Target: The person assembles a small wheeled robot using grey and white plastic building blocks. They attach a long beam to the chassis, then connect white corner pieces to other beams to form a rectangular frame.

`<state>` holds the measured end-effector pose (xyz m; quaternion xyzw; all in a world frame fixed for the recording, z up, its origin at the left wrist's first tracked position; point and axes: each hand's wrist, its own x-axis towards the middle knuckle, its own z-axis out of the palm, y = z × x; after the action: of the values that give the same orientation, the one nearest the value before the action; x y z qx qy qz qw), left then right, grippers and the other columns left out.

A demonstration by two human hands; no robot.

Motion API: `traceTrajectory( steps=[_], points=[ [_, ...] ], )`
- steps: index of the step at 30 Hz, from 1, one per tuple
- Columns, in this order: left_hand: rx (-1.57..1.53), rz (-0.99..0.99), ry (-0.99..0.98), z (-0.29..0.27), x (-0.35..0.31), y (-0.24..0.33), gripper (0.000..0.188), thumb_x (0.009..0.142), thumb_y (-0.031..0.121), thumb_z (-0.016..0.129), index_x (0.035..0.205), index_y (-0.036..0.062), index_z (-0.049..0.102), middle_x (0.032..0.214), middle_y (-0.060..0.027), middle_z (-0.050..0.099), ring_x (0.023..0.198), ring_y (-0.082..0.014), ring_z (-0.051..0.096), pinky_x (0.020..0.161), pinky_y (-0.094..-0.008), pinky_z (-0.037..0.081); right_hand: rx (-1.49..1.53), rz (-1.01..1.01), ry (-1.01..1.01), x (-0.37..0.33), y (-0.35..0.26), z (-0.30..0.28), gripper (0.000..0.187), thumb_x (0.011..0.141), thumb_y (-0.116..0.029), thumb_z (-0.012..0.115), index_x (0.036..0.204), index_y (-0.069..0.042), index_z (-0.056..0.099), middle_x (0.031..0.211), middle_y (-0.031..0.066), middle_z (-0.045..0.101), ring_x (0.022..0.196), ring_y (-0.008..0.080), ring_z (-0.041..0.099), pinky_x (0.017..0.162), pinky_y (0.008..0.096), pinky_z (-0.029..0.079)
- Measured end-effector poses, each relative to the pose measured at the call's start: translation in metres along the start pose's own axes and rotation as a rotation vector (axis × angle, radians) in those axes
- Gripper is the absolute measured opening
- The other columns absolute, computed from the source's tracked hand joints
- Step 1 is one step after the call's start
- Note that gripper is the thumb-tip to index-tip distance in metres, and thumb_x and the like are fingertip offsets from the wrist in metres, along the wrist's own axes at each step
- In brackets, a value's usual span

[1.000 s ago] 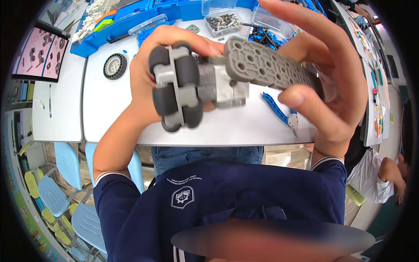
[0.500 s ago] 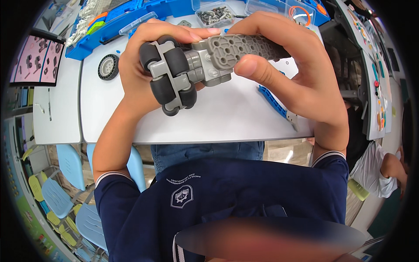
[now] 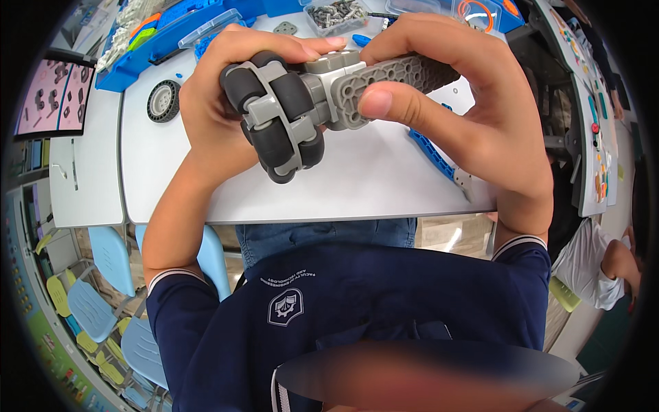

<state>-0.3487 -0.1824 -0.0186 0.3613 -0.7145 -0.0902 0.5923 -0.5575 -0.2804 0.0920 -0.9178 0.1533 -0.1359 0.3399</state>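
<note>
Above the table I hold a build of grey parts. My left hand (image 3: 216,89) is closed round an omni wheel (image 3: 272,141), grey-framed with black rollers, its thumb and fingers reaching over the far side. A light grey block (image 3: 341,79) joins the wheel's hub to a darker grey perforated beam (image 3: 388,77). That beam lies in the grip of my right hand (image 3: 480,120), thumb on its near side and curled fingers over the far side. The beam's far right end is partly hidden by my palm.
A black-tyred wheel (image 3: 163,101) lies on the white table (image 3: 288,202) at left. Nearer my right wrist is a blue curved strip (image 3: 431,152) with a white end. Along the back stand a blue bin (image 3: 113,80) and a clear box of small grey pins (image 3: 336,15). A screen (image 3: 53,96) is far left.
The omni wheel has tilted and shifted slightly right. More of the light grey block's top now shows beside the beam. Both hands keep their grip.
</note>
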Motion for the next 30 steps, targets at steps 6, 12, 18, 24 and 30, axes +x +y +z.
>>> traceTrajectory(
  steps=[6, 12, 18, 24, 30],
  points=[
    [-0.003, -0.010, 0.007, 0.000, -0.001, 0.001, 0.052, 0.068, -0.003, 0.090, 0.111, -0.0017, 0.062, 0.106, -0.0133, 0.067, 0.112, -0.0343, 0.070, 0.098, -0.0411, 0.058, 0.136, -0.220, -0.046, 0.006, 0.023, 0.000, 0.033, 0.086, -0.024, 0.082, 0.103, 0.001, 0.071, 0.086, 0.0085, 0.068, 0.076, 0.0162, 0.062, 0.069, 0.0277, 0.048],
    [0.124, 0.004, -0.009, -0.001, 0.001, 0.006, 0.048, 0.068, 0.000, 0.091, 0.109, 0.0012, 0.065, 0.105, -0.0104, 0.070, 0.107, -0.0278, 0.072, 0.086, -0.0319, 0.055, 0.089, -0.126, 0.108, -0.006, 0.033, 0.015, 0.024, 0.083, -0.015, 0.084, 0.096, 0.001, 0.072, 0.090, 0.0064, 0.070, 0.080, 0.0153, 0.063, 0.076, 0.0276, 0.048],
    [0.241, 0.021, 0.028, 0.002, 0.003, 0.011, 0.042, 0.065, 0.004, 0.090, 0.103, 0.0060, 0.070, 0.097, -0.0032, 0.075, 0.085, -0.0144, 0.065, 0.074, -0.0259, 0.047, 0.075, -0.126, 0.159, -0.011, 0.036, 0.019, 0.026, 0.083, -0.014, 0.084, 0.102, -0.001, 0.072, 0.100, 0.0070, 0.072, 0.088, 0.0169, 0.065, 0.082, 0.0304, 0.050],
    [0.400, 0.018, 0.041, 0.004, 0.000, 0.014, 0.042, 0.059, 0.009, 0.089, 0.097, 0.0094, 0.073, 0.095, -0.0011, 0.078, 0.072, -0.0141, 0.057, 0.067, -0.0260, 0.046, 0.002, -0.019, 0.063, -0.013, 0.035, 0.019, 0.030, 0.083, -0.010, 0.083, 0.109, -0.003, 0.070, 0.108, 0.0065, 0.071, 0.092, 0.0174, 0.066, 0.086, 0.0321, 0.051],
    [0.416, -0.005, 0.037, 0.005, -0.003, 0.016, 0.042, 0.058, 0.010, 0.089, 0.097, 0.0098, 0.073, 0.093, -0.0024, 0.078, 0.072, -0.0143, 0.058, 0.065, -0.0259, 0.046, 0.095, -0.014, 0.012, -0.007, 0.037, 0.021, 0.030, 0.082, -0.005, 0.081, 0.108, -0.001, 0.068, 0.107, 0.0064, 0.069, 0.093, 0.0171, 0.065, 0.088, 0.0317, 0.052]
  ],
)
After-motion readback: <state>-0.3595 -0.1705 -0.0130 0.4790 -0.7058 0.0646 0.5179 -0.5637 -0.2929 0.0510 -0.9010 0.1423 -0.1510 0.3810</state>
